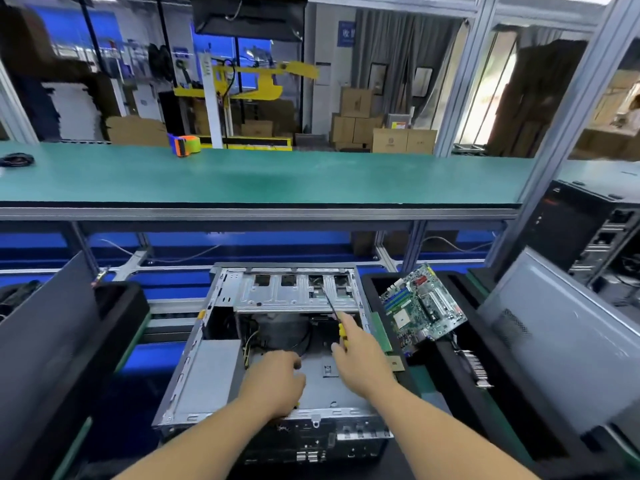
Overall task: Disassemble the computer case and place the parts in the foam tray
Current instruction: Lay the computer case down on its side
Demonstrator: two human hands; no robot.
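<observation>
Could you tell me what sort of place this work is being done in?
Most likely an electronics assembly or teardown line in a factory or workshop. The green-matted workbench on an aluminium frame, the stacked cardboard boxes behind, and the opened computer case beside a removed motherboard suggest it.

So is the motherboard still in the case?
No, the motherboard lies in the foam tray right of the case.
</observation>
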